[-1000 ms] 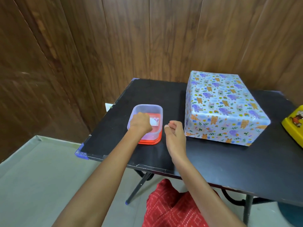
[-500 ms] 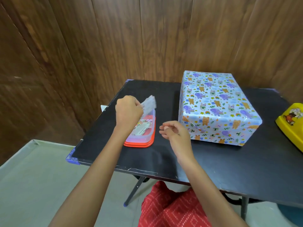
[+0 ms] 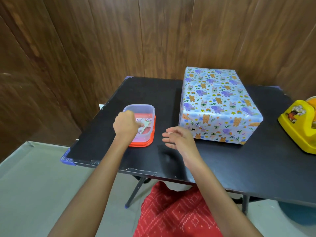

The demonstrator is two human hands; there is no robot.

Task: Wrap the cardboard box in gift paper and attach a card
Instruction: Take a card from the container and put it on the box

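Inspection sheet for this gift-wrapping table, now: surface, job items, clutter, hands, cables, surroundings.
Surface: black folding table, blue corner guards, near edge chipped.
Job's things: wrapped box fully covered in animal-print paper, no card seen on it; clear container standing on a red lid, holding small paper cards.
Clutter: yellow plastic object at the table's right end, partly out of frame.
Hands: left hand reaches into the container, fingers on the cards, grip hidden; right hand open, held over the table beside the box.
Cables: nothing seen.
Surroundings: wood-panel wall, grey floor.
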